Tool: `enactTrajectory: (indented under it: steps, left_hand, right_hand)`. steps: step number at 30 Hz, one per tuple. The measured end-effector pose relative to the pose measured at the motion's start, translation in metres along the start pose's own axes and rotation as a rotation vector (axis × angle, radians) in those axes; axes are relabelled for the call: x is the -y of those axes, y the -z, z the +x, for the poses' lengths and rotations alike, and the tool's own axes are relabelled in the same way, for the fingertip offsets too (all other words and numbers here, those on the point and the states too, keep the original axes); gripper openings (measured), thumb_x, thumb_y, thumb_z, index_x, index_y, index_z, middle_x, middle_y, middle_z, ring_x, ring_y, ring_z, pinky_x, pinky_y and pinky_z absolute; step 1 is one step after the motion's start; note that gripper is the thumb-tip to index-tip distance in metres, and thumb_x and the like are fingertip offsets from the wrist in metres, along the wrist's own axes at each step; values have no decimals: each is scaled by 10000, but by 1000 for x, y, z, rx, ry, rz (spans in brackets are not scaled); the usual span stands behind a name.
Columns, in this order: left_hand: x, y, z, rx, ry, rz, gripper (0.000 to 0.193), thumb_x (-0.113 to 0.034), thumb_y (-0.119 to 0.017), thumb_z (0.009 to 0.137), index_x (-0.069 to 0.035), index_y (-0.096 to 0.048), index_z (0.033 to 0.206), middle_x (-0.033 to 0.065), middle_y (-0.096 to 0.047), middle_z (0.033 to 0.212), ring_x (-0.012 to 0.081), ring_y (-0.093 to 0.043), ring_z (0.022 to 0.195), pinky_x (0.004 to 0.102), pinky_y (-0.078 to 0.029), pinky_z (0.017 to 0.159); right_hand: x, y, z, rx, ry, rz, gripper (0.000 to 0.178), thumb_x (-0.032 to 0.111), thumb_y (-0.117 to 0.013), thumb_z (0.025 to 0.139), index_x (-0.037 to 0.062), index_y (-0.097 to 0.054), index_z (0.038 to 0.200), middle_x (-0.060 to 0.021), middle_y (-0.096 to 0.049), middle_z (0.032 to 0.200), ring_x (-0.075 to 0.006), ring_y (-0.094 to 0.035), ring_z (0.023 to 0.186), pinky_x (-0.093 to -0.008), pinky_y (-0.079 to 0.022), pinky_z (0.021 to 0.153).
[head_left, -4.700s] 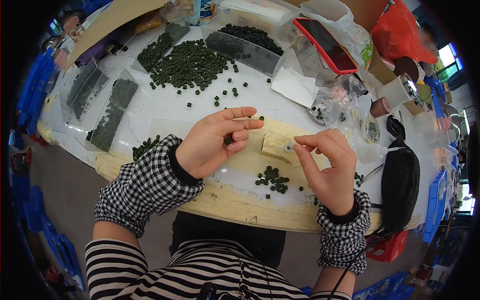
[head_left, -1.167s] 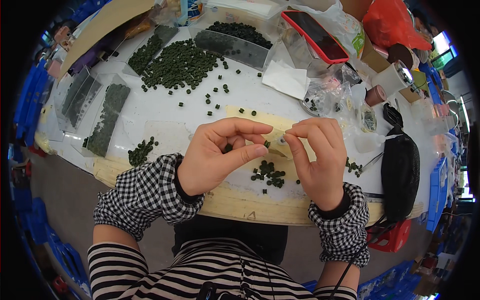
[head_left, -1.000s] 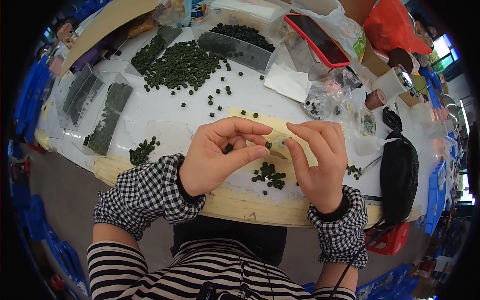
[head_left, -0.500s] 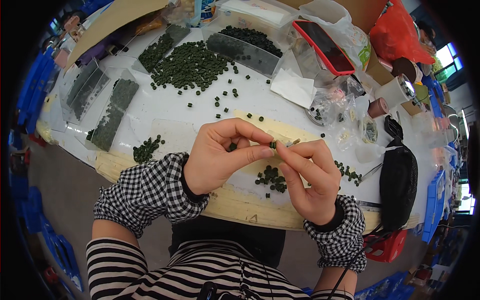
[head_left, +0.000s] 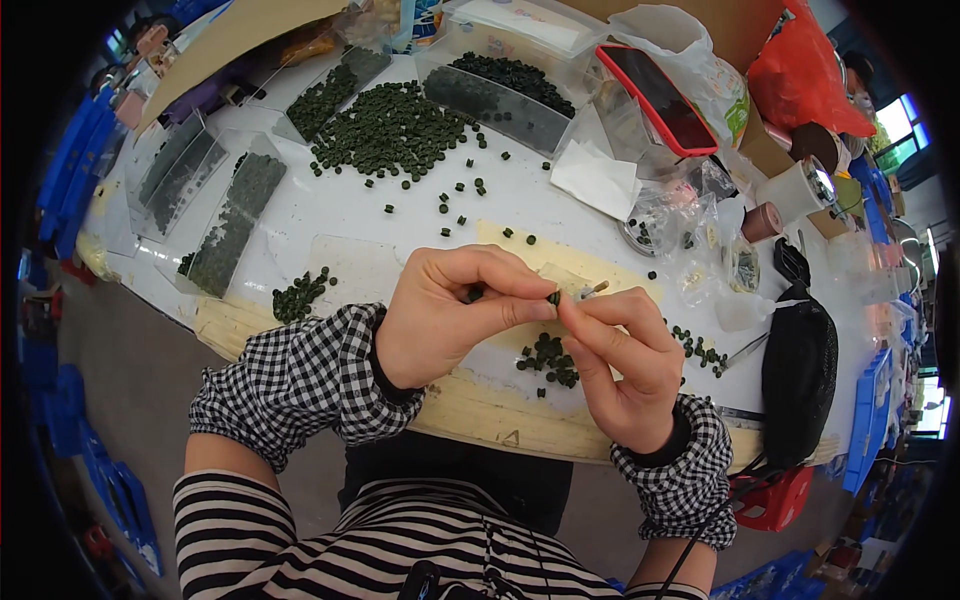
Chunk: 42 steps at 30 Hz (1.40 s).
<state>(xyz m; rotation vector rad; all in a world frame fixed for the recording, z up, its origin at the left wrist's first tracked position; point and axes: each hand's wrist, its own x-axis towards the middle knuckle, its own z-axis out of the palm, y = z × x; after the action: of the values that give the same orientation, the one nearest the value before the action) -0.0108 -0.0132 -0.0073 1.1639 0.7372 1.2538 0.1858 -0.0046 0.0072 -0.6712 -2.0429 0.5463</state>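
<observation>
Your left hand [head_left: 440, 310] pinches a small dark green piece [head_left: 553, 297] between thumb and forefinger, above the near middle of the bench [head_left: 350, 215]. Your right hand [head_left: 630, 365] meets it from the other side, forefinger tip at or just beside the piece and thumb lower; you can't tell from here whether those fingers grip anything of their own.

The likeliest trouble is a slip: the piece is tiny, only its edge is in your fingertips, and an uneven push from the right could flick it out. If it drops, it could land in the loose cluster [head_left: 548, 362] just below and be hard to pick out from its lookalikes. A second green piece [head_left: 474, 293] sits in the curl of your left fingers, so opening them wide would probably lose it. The thin brown-tipped stick [head_left: 596, 288] pokes out beyond your right fingers, near the pale yellow block [head_left: 563, 275], and a careless knuckle might knock it.

As for direction, the piece is squat, with hardly a long axis. The sliver showing looks slightly taller than wide, but your fingers cover too much to say which way its ends face.
</observation>
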Motion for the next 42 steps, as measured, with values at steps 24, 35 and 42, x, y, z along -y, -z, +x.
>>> enactTrajectory:
  steps: [24,35,42]
  left_hand:
    - [4,2,2,46,-117,58,158,71,-686,770,-5,-700,908,90,-653,909,125,-610,825,223,-490,745]
    - [3,3,3,66,-120,107,160,63,-699,759,-14,-708,899,83,-653,917,128,-605,835,228,-482,742]
    - [4,2,4,25,-77,90,179,31,-711,770,-20,-695,941,9,-624,831,26,-459,647,167,-378,594]
  right_hand:
    - [1,-1,-4,1,-43,86,359,-61,-675,763,41,-665,1108,-58,-603,887,-160,-537,711,-249,-437,612]
    - [2,0,-7,-2,-65,114,348,-63,-665,780,41,-664,1111,-61,-603,898,-150,-548,717,-236,-442,619]
    - [3,-2,-3,-39,-30,45,370,-68,-674,756,36,-663,1111,-55,-602,875,-160,-535,705,-251,-438,607]
